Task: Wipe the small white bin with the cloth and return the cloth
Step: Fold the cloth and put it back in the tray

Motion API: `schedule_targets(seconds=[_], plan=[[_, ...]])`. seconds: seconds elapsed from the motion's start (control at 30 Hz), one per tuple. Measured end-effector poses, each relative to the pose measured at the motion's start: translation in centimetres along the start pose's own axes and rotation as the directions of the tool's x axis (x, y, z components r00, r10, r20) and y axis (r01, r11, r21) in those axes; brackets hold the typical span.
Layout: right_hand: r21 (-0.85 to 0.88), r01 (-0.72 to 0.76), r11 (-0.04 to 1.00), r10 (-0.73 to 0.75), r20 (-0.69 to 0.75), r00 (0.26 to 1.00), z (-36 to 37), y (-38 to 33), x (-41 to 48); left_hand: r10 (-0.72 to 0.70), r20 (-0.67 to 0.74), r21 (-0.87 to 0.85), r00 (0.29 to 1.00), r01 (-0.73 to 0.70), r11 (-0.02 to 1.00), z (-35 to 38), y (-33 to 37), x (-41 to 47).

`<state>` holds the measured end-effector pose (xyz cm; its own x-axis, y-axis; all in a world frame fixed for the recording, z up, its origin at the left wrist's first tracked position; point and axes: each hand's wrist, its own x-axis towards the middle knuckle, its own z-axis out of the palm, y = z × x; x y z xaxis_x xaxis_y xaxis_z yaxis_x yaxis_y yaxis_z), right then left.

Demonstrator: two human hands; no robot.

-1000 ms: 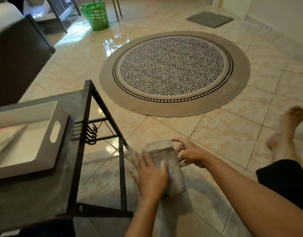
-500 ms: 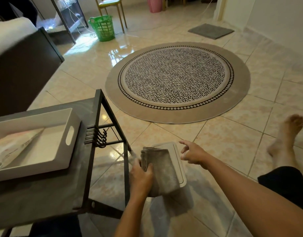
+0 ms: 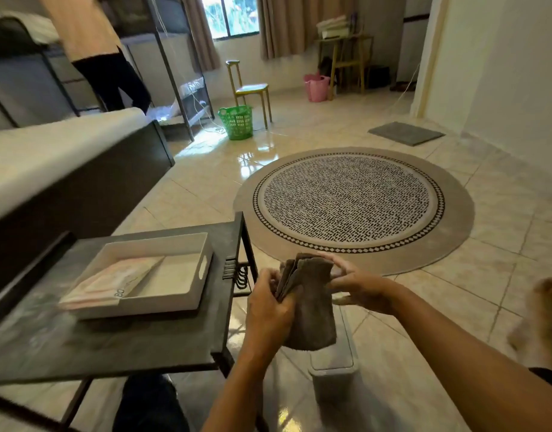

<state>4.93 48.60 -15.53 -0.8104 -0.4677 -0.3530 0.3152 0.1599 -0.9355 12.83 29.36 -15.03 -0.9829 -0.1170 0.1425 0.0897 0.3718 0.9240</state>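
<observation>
Small white plastic bin [image 3: 332, 367] stands on the tiled floor [image 3: 393, 307], near right of the dark table [image 3: 143, 338]; above it, both hands' fingers [image 3: 338, 263] pinch the folded grey-brown cloth [image 3: 310, 307].

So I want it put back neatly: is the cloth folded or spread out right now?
Folded. The cloth shows stacked layers at its top edge, pinched between the left hand and right hand above the bin.

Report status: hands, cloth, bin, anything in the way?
Left hand and right hand both gripping cloth, held above bin. Bin on floor, untouched. Nothing blocking.
</observation>
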Motion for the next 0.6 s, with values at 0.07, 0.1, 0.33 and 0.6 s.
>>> schedule_targets(seconds=[0.07,0.1,0.33,0.6], plan=[[-0.016,0.079,0.997,-0.078,0.047,0.996,1.4,-2.1,-0.8,0.033,-0.030,-0.024,0.999,-0.034,0.999,-2.0,1.7,-0.4],[-0.044,0.134,0.990,-0.131,0.053,0.990,2.2,-3.1,-1.2,0.050,-0.045,-0.022,0.998,-0.051,0.998,-3.0,2.4,-0.5],[-0.225,0.396,0.890,-0.402,0.020,0.916,9.1,-9.5,-0.8,0.101,-0.244,0.131,0.964,-0.071,0.989,-11.7,5.0,0.5],[-0.556,0.395,0.731,-0.473,0.003,0.881,17.4,-12.5,6.5,0.055,-0.373,0.348,0.926,0.085,0.933,-21.3,2.8,5.0]])
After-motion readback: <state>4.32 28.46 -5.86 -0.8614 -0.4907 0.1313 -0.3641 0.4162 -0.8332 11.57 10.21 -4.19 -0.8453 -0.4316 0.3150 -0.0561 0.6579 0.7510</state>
